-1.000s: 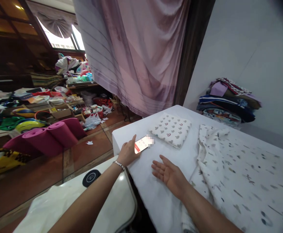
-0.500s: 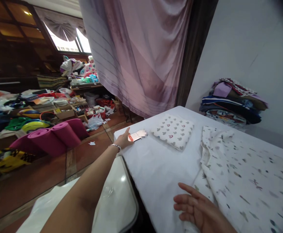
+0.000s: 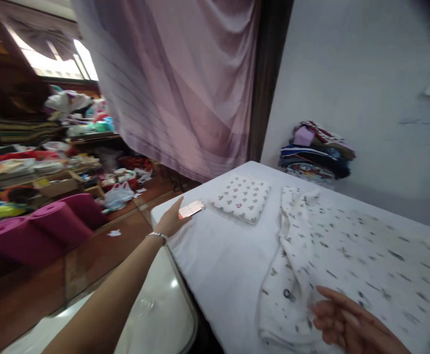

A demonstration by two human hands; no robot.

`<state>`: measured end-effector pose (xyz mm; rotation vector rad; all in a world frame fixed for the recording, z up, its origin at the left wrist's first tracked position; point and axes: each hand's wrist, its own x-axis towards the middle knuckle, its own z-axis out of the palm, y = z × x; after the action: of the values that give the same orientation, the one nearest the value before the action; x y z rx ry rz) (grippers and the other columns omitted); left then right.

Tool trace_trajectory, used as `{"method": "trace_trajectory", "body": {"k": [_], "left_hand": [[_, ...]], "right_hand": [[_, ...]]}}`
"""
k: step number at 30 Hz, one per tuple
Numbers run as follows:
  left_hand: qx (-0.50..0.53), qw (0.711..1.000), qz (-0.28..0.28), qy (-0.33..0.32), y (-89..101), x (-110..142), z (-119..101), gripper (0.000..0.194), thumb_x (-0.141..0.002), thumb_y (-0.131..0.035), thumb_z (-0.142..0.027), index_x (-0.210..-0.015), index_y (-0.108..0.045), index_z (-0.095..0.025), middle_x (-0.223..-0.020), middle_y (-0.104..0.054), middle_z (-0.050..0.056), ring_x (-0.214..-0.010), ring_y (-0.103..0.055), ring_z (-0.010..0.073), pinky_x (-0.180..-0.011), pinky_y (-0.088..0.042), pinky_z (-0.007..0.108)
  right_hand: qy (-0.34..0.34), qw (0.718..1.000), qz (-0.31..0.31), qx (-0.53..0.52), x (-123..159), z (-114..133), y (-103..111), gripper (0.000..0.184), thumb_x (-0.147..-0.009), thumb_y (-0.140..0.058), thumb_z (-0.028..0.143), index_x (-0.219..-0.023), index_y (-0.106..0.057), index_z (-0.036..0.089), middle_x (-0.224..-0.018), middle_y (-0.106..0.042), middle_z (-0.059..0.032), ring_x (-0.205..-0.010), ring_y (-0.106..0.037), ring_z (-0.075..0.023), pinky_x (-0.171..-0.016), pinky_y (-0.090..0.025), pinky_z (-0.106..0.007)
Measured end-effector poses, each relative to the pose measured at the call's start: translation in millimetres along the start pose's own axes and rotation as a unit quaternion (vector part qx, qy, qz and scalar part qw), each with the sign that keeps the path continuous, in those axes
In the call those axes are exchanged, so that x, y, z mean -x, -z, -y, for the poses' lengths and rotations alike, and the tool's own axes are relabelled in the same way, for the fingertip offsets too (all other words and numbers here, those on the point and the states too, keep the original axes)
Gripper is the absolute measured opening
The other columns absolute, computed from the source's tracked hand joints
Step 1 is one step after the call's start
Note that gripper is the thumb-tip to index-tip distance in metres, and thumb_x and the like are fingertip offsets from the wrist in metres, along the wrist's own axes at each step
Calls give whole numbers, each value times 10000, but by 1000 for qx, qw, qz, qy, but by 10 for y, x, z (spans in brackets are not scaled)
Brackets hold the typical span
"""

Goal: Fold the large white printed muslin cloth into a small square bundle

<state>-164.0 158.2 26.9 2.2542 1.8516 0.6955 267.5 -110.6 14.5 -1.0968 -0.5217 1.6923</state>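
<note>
My left hand [image 3: 170, 220], a bracelet at its wrist, grips a smartphone [image 3: 191, 209] with a lit screen by its near end. The phone is low at the left corner of the white-covered table [image 3: 215, 255]. To the right of it lies a folded white cloth [image 3: 241, 197] with grey and reddish mouse-head prints. A larger white cloth [image 3: 348, 250] with small leaf-like prints is spread, rumpled, over the right side. Above its near part is my right hand [image 3: 351, 322], holding nothing, its fingers slightly bent and apart.
Against the wall sits a stack of folded clothes [image 3: 313, 152]. A pinkish curtain [image 3: 185, 88] hangs behind the table. Rolled pink mats [image 3: 48, 226], boxes and bags crowd the floor at left. A glossy pale seat [image 3: 159, 300] stands by the table's near edge.
The view has turned to the right, so the room shifts left. My right hand has moved right, over the spread cloth. My left hand still has the smartphone.
</note>
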Motion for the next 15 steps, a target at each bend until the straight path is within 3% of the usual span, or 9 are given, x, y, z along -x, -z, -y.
{"method": "trace_trajectory", "body": {"k": [3,7,10,15], "left_hand": [[64,996,-6,-57,-151,79,-426,680,-753,-535,-452,-1331,-304,-178,-1267,-483,105,-1059,-528,221,-862,-432,325],[141,978,116,-100,-452,334,-1230,465,-776,-475,-505,-1141,-527,-222,-959,-631,41,-789,-597,174,-726,-464,291],[181,958,202,-97,-704,519,-1817,425,-760,-487,-507,-1046,-595,-212,-878,-650,31,-749,-596,166,-717,-454,270],[148,957,231,-98,-1039,485,-2474,382,-768,-457,-511,-825,-637,-180,-861,-662,54,-814,-592,195,-727,-416,270]], "right_hand": [[51,997,-55,3,137,112,70,361,-737,-620,419,-1052,-649,246,-976,-649,-113,-868,-601,-268,-751,-468,-402],[104,987,-114,47,247,168,49,335,-763,-613,404,-1035,-651,213,-924,-656,-85,-814,-601,-219,-723,-476,-348],[122,976,-143,114,284,129,42,353,-736,-636,434,-996,-662,197,-898,-660,-82,-804,-600,-209,-727,-473,-337],[151,961,-144,183,378,46,103,408,-692,-650,484,-978,-668,194,-862,-664,-80,-765,-602,-209,-693,-474,-338]]}}
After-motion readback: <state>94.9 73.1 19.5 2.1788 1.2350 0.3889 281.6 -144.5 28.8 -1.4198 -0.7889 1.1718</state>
